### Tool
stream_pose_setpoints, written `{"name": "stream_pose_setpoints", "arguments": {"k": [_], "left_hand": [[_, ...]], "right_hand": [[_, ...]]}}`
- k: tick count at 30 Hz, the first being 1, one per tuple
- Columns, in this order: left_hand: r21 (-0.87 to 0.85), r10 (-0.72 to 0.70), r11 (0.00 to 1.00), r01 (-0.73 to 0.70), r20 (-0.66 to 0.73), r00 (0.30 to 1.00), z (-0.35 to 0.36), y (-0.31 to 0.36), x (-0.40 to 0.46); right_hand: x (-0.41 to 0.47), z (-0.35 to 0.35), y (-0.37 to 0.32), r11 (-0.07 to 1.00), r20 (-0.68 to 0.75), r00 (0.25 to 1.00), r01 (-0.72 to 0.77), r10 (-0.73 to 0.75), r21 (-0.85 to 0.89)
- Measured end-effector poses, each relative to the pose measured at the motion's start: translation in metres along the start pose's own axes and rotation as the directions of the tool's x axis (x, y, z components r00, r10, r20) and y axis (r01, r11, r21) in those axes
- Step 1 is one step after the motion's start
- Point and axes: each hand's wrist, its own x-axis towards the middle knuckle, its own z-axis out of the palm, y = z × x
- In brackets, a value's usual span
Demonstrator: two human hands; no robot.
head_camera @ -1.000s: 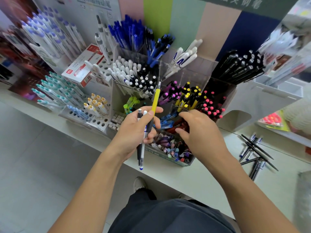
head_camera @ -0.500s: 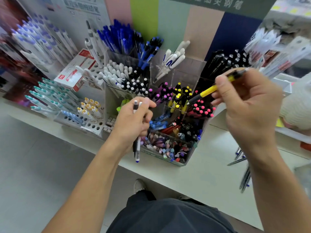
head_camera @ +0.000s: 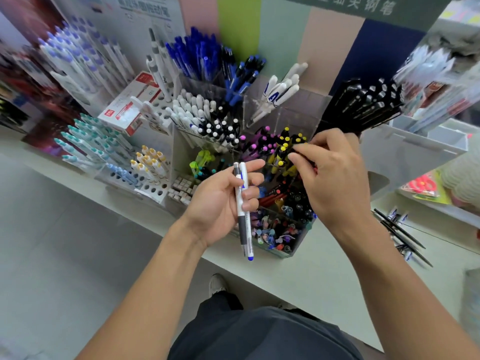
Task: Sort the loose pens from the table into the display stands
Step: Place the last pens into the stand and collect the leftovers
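My left hand [head_camera: 220, 203] holds two pens [head_camera: 243, 203] upright in front of the clear tiered display stand [head_camera: 301, 245]: a white pen with a blue tip and one with a black grip. My right hand [head_camera: 335, 178] reaches into the stand's compartment of yellow-capped pens [head_camera: 283, 149]. Its thumb and forefinger pinch the dark end of the yellow pen [head_camera: 298, 149] among them; most of that pen is hidden. Several loose dark pens [head_camera: 400, 229] lie on the table to the right.
Pink-capped pens [head_camera: 259, 144], white and black pens [head_camera: 207, 120] and blue pens [head_camera: 197, 55] fill neighbouring compartments. A white peg stand with teal and yellow pens [head_camera: 109, 152] is left. A black pen rack [head_camera: 363, 105] stands at the right. The table edge [head_camera: 285, 281] runs across below.
My right hand has come down and left from beside the black rack, bringing the yellow pen into the yellow-capped compartment. My left hand has opened out slightly around its two pens.
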Motion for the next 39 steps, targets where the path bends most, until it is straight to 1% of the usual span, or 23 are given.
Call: {"name": "stream_pose_setpoints", "arguments": {"k": [2,3,4,5,7,8,11,13,15,16,17,18,20,22,24,26,28,31,33,34,35,37,39], "left_hand": [[0.074,0.045,0.996,-0.045,0.003,0.999,-0.003,0.003,-0.002],[0.122,0.050,0.991,-0.051,0.009,0.999,-0.005,0.005,-0.004],[0.174,0.044,0.984,-0.047,0.024,0.999,-0.007,0.007,-0.007],[0.225,0.034,0.973,-0.043,0.045,0.998,-0.008,0.009,-0.009],[0.329,0.029,0.943,-0.053,0.077,0.997,-0.011,0.011,-0.013],[0.374,0.032,0.925,-0.064,0.091,0.995,-0.012,0.011,-0.015],[0.439,0.047,0.893,-0.098,0.126,0.991,-0.014,0.013,-0.021],[0.427,0.077,0.897,-0.116,0.109,0.991,-0.012,0.017,-0.026],[0.374,0.145,0.913,-0.160,0.067,0.987,-0.009,0.023,-0.029],[0.340,0.201,0.919,-0.201,0.035,0.979,-0.009,0.027,-0.028],[0.308,0.260,0.920,-0.244,-0.011,0.966,-0.010,0.030,-0.027],[0.289,0.312,0.915,-0.282,-0.061,0.948,-0.012,0.035,-0.025],[0.290,0.391,0.893,-0.343,-0.126,0.912,-0.018,0.045,-0.019],[0.292,0.423,0.881,-0.372,-0.137,0.896,-0.019,0.052,-0.014],[0.224,0.389,0.907,-0.357,-0.122,0.913,-0.016,0.057,-0.010],[0.065,0.308,0.950,-0.304,-0.058,0.950,-0.012,0.061,-0.010],[-0.073,0.243,0.968,-0.239,0.037,0.969,-0.009,0.064,-0.012],[-0.110,0.196,0.977,-0.183,0.119,0.973,-0.009,0.063,-0.013],[-0.013,0.225,0.974,-0.225,0.112,0.968,-0.013,0.061,-0.012],[0.073,0.241,0.966,-0.248,0.095,0.966,-0.016,0.060,-0.012],[0.179,0.260,0.946,-0.271,0.080,0.962,-0.018,0.059,-0.012],[0.419,0.316,0.851,-0.316,0.072,0.946,-0.023,0.056,-0.014],[0.563,0.364,0.747,-0.353,0.097,0.926,-0.025,0.051,-0.017]], "right_hand": [[-0.001,-0.012,-0.013,0.992,-0.062,0.998,-0.016,0.023,0.124],[-0.001,-0.018,-0.021,0.976,-0.052,0.997,-0.037,0.049,0.216],[0.000,-0.022,-0.029,0.945,0.020,0.997,-0.079,0.076,0.318],[0.001,-0.022,-0.035,0.904,0.147,0.985,-0.145,0.092,0.403],[0.004,-0.015,-0.041,0.848,0.414,0.906,-0.286,0.087,0.447],[0.006,-0.011,-0.041,0.832,0.489,0.869,-0.327,0.079,0.448],[0.015,-0.006,-0.044,0.767,0.610,0.792,-0.416,0.040,0.489],[0.018,-0.007,-0.046,0.693,0.624,0.781,-0.458,0.015,0.557],[0.025,-0.016,-0.048,0.568,0.499,0.865,-0.434,0.047,0.700],[0.031,-0.023,-0.048,0.506,0.377,0.921,-0.371,0.094,0.779],[0.039,-0.031,-0.047,0.486,0.220,0.965,-0.264,0.146,0.833],[0.048,-0.038,-0.045,0.510,0.043,0.983,-0.131,0.180,0.850],[0.069,-0.046,-0.041,0.622,-0.252,0.954,0.099,0.164,0.777],[0.088,-0.038,-0.036,0.777,-0.365,0.928,0.173,0.077,0.605],[0.102,-0.023,-0.034,0.912,-0.306,0.952,0.116,0.011,0.394],[0.112,-0.009,-0.032,0.975,-0.153,0.988,0.058,-0.025,0.216],[0.118,-0.003,-0.036,0.998,0.002,1.000,0.010,-0.010,0.063],[0.120,-0.007,-0.046,0.993,0.067,0.997,-0.022,0.030,-0.119],[0.111,-0.015,-0.054,0.998,-0.001,1.000,0.000,0.000,-0.060],[0.103,-0.020,-0.059,0.999,-0.042,0.999,0.020,-0.018,0.041],[0.094,-0.025,-0.064,0.984,-0.031,0.999,0.032,-0.027,0.173],[0.076,-0.031,-0.072,0.903,0.200,0.979,-0.061,-0.027,0.426],[0.059,-0.029,-0.072,0.806,0.421,0.906,-0.218,-0.042,0.550]]}}
